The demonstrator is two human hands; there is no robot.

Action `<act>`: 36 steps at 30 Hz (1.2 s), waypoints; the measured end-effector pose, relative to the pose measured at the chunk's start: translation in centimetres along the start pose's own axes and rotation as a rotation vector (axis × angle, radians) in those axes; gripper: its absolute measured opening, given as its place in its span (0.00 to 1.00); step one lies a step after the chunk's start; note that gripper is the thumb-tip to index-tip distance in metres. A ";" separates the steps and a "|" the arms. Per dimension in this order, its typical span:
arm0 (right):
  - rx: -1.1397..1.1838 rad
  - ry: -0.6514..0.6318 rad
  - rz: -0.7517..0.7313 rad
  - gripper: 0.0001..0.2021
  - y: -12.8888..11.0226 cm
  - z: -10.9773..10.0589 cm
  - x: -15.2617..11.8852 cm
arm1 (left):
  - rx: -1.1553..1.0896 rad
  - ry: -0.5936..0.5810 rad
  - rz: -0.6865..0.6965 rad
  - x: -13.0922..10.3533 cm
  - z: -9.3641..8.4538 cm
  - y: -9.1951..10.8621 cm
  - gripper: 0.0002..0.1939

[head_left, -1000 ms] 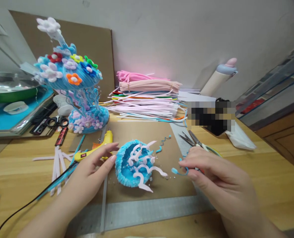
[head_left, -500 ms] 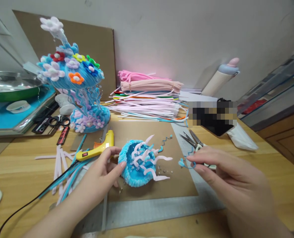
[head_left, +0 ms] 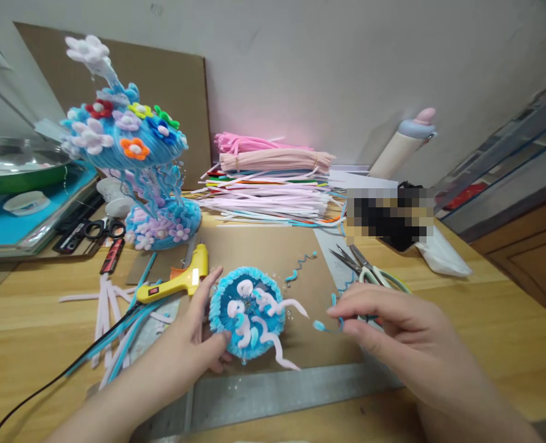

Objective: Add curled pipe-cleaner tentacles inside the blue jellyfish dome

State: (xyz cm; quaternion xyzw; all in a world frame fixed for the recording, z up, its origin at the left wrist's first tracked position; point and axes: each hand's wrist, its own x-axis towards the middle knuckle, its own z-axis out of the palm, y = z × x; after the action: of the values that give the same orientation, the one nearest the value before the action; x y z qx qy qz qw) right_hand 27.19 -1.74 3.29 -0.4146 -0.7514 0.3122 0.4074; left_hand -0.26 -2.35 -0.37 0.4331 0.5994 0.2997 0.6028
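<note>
My left hand (head_left: 199,338) grips the left rim of a round blue fuzzy pipe-cleaner cup (head_left: 215,295), its opening facing up toward me. Wavy pale pink strands (head_left: 277,351) and blue bits come out of its inside. Between the thumb and fingertips of my right hand (head_left: 383,326) is a small blue pipe-cleaner piece (head_left: 320,325), right of the cup and apart from it; part of it is hidden by the fingers. A curly grey-and-blue strand (head_left: 300,266) lies on the brown board (head_left: 249,243) behind the cup.
A yellow hot glue gun (head_left: 176,283) lies left of the cup, its black cord running to the front left. Scissors (head_left: 365,267) lie behind my right hand. A tall flower-covered jellyfish-like ornament (head_left: 134,147) stands at the back left. Bundled pipe cleaners (head_left: 273,178) are stacked by the wall.
My left hand has tipped the cup so its opening faces upward more. My right hand has moved left and slightly down, bringing the small blue piece closer to the cup.
</note>
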 end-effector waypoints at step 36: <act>-0.420 -0.146 -0.216 0.08 -0.9 1.7 -1.3 | 0.064 -0.087 0.057 0.5 -0.7 -0.5 0.33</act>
State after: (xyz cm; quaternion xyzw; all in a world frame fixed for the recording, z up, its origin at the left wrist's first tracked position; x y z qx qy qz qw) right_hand 25.78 -3.46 2.73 -0.3836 -0.8673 0.1331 0.2879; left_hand -0.96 -2.07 -1.00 0.4818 0.5694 0.2784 0.6051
